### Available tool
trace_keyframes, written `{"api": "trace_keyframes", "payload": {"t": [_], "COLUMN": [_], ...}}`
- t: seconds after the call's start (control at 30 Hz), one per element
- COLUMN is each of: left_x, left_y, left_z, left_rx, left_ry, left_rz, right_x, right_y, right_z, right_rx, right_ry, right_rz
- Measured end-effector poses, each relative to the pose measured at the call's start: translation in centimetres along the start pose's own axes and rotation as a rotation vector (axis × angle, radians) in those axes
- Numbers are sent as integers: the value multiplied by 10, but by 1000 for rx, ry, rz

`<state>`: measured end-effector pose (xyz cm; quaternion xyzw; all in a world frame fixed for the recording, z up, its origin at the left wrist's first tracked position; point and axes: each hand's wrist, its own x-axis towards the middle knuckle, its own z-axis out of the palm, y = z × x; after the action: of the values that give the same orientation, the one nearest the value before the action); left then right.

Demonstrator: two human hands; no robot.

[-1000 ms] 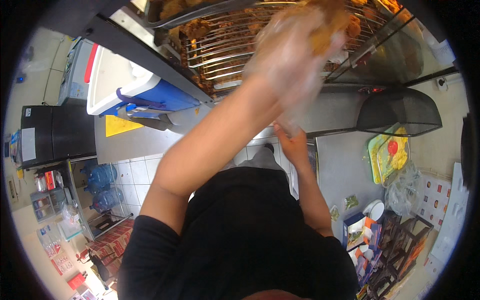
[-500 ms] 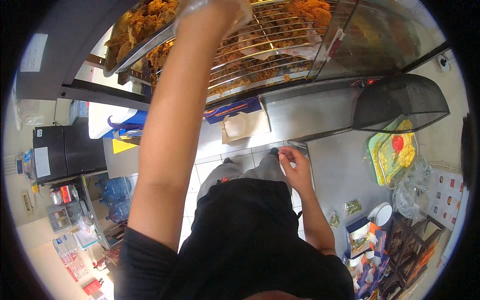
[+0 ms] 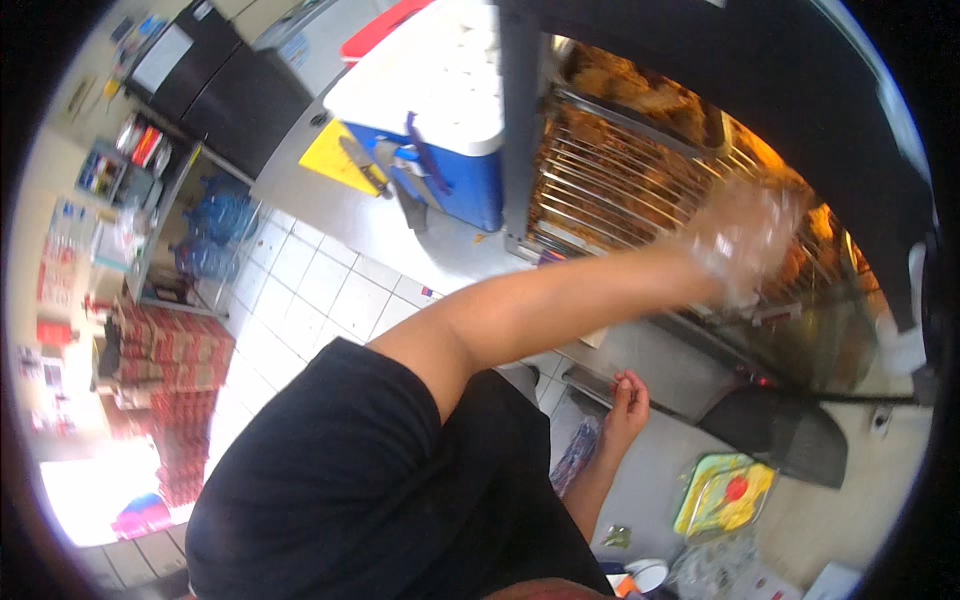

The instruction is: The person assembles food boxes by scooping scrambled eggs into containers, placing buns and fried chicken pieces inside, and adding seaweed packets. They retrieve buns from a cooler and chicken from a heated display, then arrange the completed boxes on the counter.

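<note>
**Gloved hand reaches into the heated case**

Fingers of the left hand [image 3: 745, 240], inside a clear plastic glove, were blurred at upper right; their spread and any hold could not be told. They lay over the metal wire rack [image 3: 610, 190] of golden fried pieces [image 3: 630, 95], which sat just upper left of them. A piece might slip from the slick glove. At lower centre, the right hand [image 3: 628, 400] rested loosely curled and empty.

1. Takeaway food shop, back-of-counter area.
2. Heated display case [image 3: 690, 190], wire racks [image 3: 610, 185] loaded with fried chicken [image 3: 640, 95].
3. Steel counter [image 3: 400, 225] bearing blue cooler [image 3: 440, 120], knife [image 3: 362, 166].
4. White tiled floor [image 3: 320, 290], water jugs [image 3: 215, 215], stacked red crates [image 3: 165, 350].
</note>
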<state>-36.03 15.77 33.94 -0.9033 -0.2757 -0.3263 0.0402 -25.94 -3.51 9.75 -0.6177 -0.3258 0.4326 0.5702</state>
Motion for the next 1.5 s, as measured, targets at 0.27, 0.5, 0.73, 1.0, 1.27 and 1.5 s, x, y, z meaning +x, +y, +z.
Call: {"api": "trace_keyframes", "payload": {"t": [0.27, 0.5, 0.73, 1.0, 1.27, 1.5], "left_x": [-225, -453, -575, -586, -567, -497], "left_y": [-46, -230, -469, -514, -486, -560], "left_z": [-63, -184, -137, -87, -98, -103], "left_rx": [-1632, -1084, -1312, -98, 59, -293], "left_ry": [-199, 843, 710, -248, -304, -191], "left_rz": [-830, -1290, -1499, -1253, -1021, -359], "right_x": [-23, -37, 16, 18, -46, -1], "right_y": [29, 38, 105, 102, 58, 31], "right_z": [77, 351, 606, 609, 562, 646], "right_rx": [-314, -443, -1026, -1371, -938, -1133], "right_ry": [-392, -1024, -475, -303, -298, -557], "right_rz": [38, -210, -859, -524, -82, -9]}}
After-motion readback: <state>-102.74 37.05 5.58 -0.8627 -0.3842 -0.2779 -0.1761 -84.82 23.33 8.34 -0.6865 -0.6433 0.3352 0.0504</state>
